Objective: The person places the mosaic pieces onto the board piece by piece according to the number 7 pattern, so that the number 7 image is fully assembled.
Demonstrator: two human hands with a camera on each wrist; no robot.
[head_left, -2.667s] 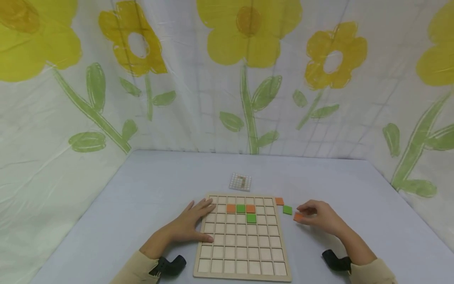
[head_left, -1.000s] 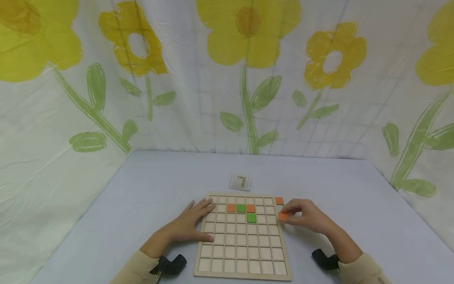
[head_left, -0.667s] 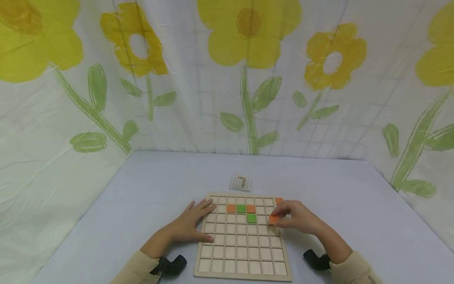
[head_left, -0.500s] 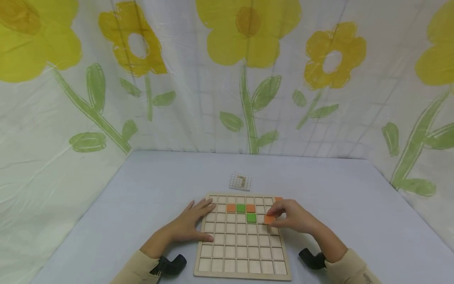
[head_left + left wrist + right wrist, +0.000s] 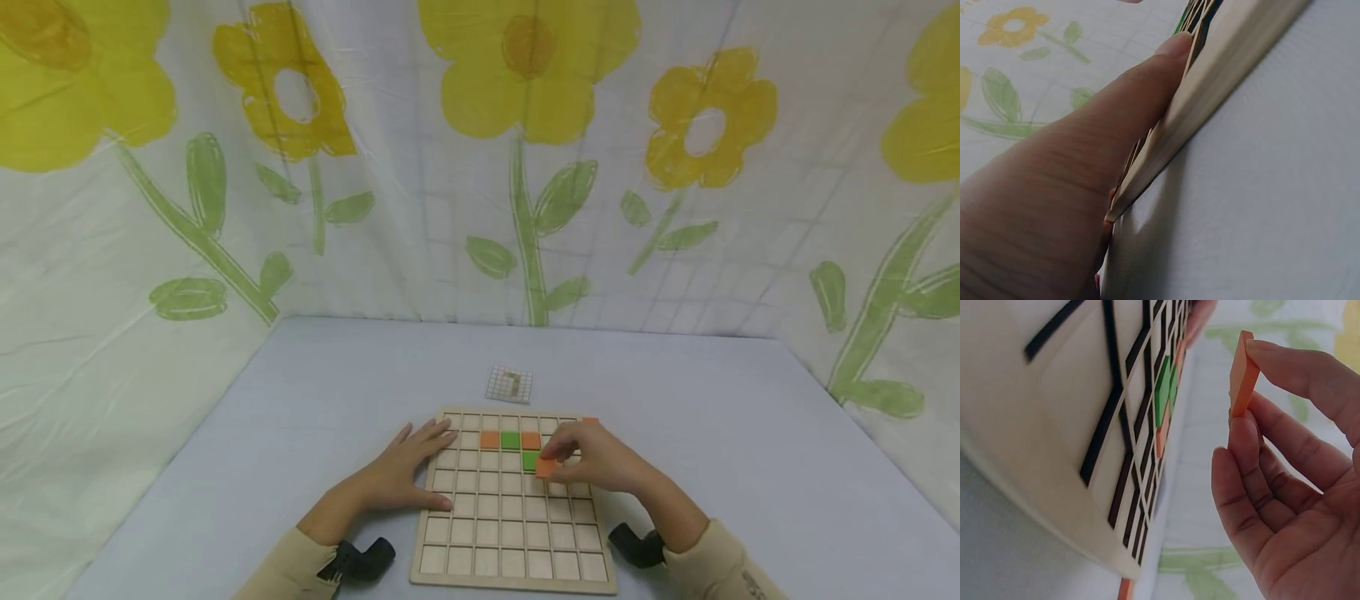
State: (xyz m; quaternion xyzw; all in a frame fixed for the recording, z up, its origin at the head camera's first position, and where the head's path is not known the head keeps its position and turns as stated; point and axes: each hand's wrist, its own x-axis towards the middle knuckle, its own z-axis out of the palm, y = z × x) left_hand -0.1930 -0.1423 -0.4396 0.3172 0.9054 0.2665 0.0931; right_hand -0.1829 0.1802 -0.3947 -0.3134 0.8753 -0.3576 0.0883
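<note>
A wooden grid board [image 5: 499, 533] lies on the table, with two orange tiles and two green tiles set in its upper cells. One green tile [image 5: 530, 461] sits below the right-hand orange tile [image 5: 530, 440]. Between thumb and fingers my right hand [image 5: 600, 458] pinches a square orange tile [image 5: 1243, 375], held above the board just right of that lower green tile. My left hand [image 5: 397, 475] rests on the board's left edge with fingers spread; in the left wrist view its thumb [image 5: 1141, 81] lies across the rim.
A small card [image 5: 509, 384] printed with a grid pattern lies beyond the board. Another orange tile [image 5: 591, 421] lies at the board's far right corner, partly behind my right hand. A flowered curtain [image 5: 390, 208] hangs behind the table.
My right hand has carried the orange tile leftward from the table right of the board to over its cells. A loose green tile there is now hidden. The left hand stays put.
</note>
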